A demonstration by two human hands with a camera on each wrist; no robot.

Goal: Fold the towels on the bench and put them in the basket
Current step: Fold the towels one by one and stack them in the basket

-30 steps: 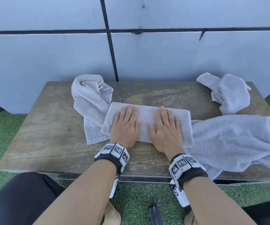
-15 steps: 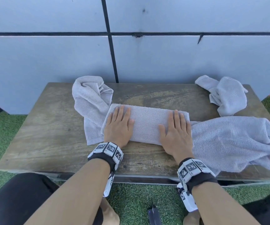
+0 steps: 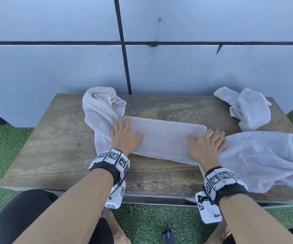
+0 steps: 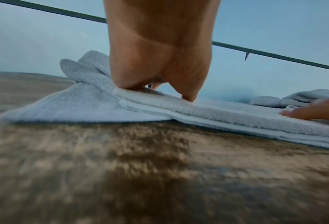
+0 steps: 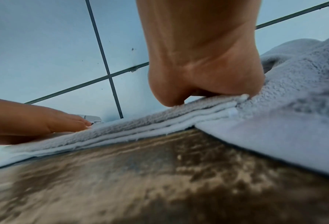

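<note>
A folded grey towel (image 3: pixel 163 138) lies as a long strip across the middle of the wooden bench (image 3: pixel 54 147). My left hand (image 3: pixel 124 134) rests on its left end, thumb flat on top, fingers bent down over the edge. At the right end my right hand (image 3: pixel 207 143) does the same, knuckles raised. In the left wrist view the heel of my left hand (image 4: pixel 159 68) presses the layered towel (image 4: pixel 217 115). The right wrist view has my right hand (image 5: pixel 203 72) on the towel's stacked end (image 5: pixel 159 121). No basket is in view.
A crumpled towel (image 3: pixel 100 110) lies partly under the strip's left end. A large loose towel (image 3: pixel 265 155) spreads over the bench's right side and front edge. A small bunched towel (image 3: pixel 248 106) sits at the back right. A tiled wall stands behind; artificial grass surrounds the bench.
Both hands slid apart along the folded towel, from its middle out to its two ends. Their fingers, flat before, now bend over the ends.
</note>
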